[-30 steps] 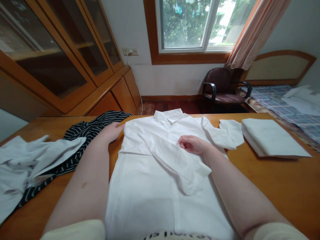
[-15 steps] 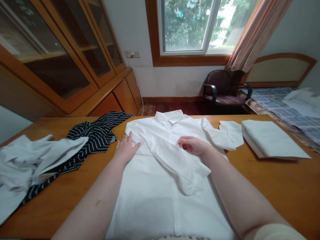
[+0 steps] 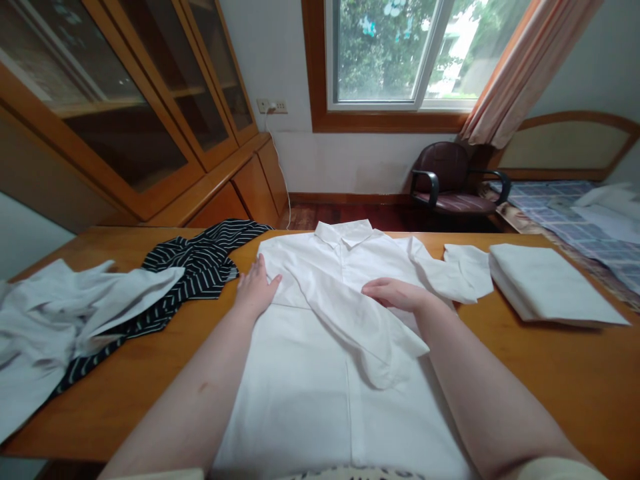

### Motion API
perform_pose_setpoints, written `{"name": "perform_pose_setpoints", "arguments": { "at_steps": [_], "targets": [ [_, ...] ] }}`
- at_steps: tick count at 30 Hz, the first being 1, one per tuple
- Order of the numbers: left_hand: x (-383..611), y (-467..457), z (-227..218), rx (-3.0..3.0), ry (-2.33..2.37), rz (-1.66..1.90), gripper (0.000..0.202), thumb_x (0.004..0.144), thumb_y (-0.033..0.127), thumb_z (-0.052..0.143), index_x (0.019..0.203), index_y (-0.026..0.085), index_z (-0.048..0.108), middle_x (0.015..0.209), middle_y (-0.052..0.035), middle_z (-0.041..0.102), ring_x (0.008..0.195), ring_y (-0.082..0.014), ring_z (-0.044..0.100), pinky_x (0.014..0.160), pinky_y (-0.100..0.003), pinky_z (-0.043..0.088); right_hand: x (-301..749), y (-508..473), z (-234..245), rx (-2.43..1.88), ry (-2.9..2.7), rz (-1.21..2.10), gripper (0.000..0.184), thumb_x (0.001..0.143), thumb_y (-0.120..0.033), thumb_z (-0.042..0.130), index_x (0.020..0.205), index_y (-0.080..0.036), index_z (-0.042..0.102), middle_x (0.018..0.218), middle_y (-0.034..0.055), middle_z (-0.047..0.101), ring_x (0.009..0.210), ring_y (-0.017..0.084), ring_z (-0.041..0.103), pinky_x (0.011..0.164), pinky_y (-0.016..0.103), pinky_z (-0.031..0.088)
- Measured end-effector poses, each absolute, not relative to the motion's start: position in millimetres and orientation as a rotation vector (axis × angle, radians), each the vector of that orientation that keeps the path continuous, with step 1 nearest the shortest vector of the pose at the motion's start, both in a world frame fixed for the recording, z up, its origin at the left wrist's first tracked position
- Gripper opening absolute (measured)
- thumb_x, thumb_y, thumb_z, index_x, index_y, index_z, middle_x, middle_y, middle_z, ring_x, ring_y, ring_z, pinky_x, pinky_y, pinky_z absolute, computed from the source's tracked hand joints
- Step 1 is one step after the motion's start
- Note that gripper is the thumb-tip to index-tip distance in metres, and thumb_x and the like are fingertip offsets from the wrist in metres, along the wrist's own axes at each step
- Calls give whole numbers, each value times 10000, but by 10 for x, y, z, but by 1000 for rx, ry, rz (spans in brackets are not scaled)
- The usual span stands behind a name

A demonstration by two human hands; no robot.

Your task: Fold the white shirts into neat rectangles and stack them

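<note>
A white collared shirt (image 3: 310, 347) lies spread on the wooden table with its collar at the far end. Its left sleeve is folded diagonally across the front. The other sleeve (image 3: 450, 273) sticks out to the right. My left hand (image 3: 256, 291) rests with fingers apart on the shirt's left edge, below the shoulder. Over the middle of the chest, just above the folded sleeve, is my right hand (image 3: 396, 295). Its fingers are stretched out and hold nothing; whether they touch the cloth I cannot tell.
Left on the table (image 3: 565, 400) lie a black-and-white striped garment (image 3: 200, 263) and a crumpled white garment (image 3: 45, 320). A folded white item (image 3: 550, 277) sits at the right. Beyond are a glass-fronted cabinet (image 3: 165, 193), an armchair (image 3: 450, 177) and a bed (image 3: 555, 207).
My right hand's curled fingers have straightened out above the sleeve. My left hand stays on the shirt's edge. The whole view has shifted slightly, moving things to the right.
</note>
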State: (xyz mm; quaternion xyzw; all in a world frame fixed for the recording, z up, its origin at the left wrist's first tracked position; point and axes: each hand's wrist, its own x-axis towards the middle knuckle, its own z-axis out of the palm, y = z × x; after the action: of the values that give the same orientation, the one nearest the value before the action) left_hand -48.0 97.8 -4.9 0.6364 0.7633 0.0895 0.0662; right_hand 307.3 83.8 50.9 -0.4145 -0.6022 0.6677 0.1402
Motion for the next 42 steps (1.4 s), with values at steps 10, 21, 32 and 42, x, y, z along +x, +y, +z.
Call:
{"name": "perform_pose_setpoints", "arguments": {
  "at_steps": [10,21,32,42],
  "targets": [
    [-474,984,-41,1921,2290,281,811,881,506,359,1504,71,75,1531,-194,238,1408,-314,236,1128,-503,192,3357,648,764,-1466,-2180,1752,320,700,-458,709,598,-184,579,546,-20,525,492,96,413,465,240,305],
    [-510,996,-95,1925,2270,308,818,886,511,346,1503,59,57,1542,-177,211,1423,-304,190,1139,-506,165,3700,131,641,-1665,-1112,1782,365,700,-524,703,841,-198,618,765,38,658,640,167,600,564,265,476],
    [-487,971,14,1929,2238,138,812,879,550,313,1504,67,124,1562,-129,164,1436,-302,130,1150,-504,123,3832,32,525,-2035,-1936,1333,343,767,-528,578,811,-197,655,906,58,701,863,243,624,716,279,449],
    [-609,897,137,1884,2274,289,704,851,499,437,1418,86,374,1432,-197,432,1306,-345,406,1051,-440,328,3584,107,528,-2231,-2140,991,370,843,-502,482,707,-190,629,663,63,652,596,181,571,524,271,307]
  ]
}}
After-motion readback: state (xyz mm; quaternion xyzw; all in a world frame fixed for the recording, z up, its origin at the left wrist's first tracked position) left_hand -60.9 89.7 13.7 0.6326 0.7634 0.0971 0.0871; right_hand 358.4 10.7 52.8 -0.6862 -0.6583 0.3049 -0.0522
